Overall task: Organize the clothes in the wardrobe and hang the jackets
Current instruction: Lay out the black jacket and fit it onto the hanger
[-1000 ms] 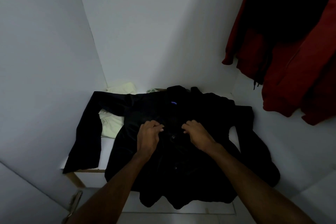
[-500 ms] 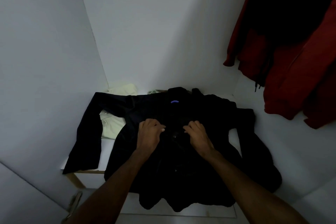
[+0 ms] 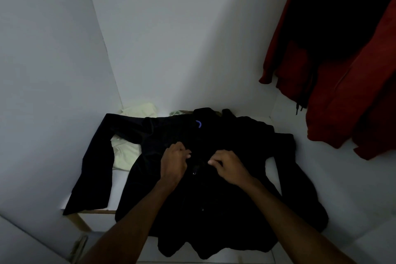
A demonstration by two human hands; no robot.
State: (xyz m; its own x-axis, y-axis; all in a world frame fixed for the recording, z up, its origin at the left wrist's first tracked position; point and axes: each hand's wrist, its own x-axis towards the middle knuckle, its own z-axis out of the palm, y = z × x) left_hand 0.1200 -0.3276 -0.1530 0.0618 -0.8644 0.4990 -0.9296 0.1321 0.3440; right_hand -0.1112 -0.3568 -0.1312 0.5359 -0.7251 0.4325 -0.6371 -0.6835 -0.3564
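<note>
A black jacket [image 3: 235,210] lies spread front-up on the white wardrobe shelf [image 3: 120,180], sleeves out to both sides, hem hanging over the front edge. A small blue loop [image 3: 198,124] shows at its collar. My left hand [image 3: 174,163] and my right hand [image 3: 230,166] sit on the chest, fingers curled, each pinching the fabric on either side of the front closure just above a small button [image 3: 194,172]. A red jacket [image 3: 351,83] hangs at the upper right.
Pale cream clothing [image 3: 125,152] lies under the jacket's left sleeve and in the back corner. White wardrobe walls close in on the left, back and right. A wooden edge [image 3: 96,212] and a metal hinge [image 3: 80,244] sit at the lower left.
Both hands stay on the jacket's chest; their fingers have curled in tighter on the fabric at the closure, and the right hand has drawn slightly toward me.
</note>
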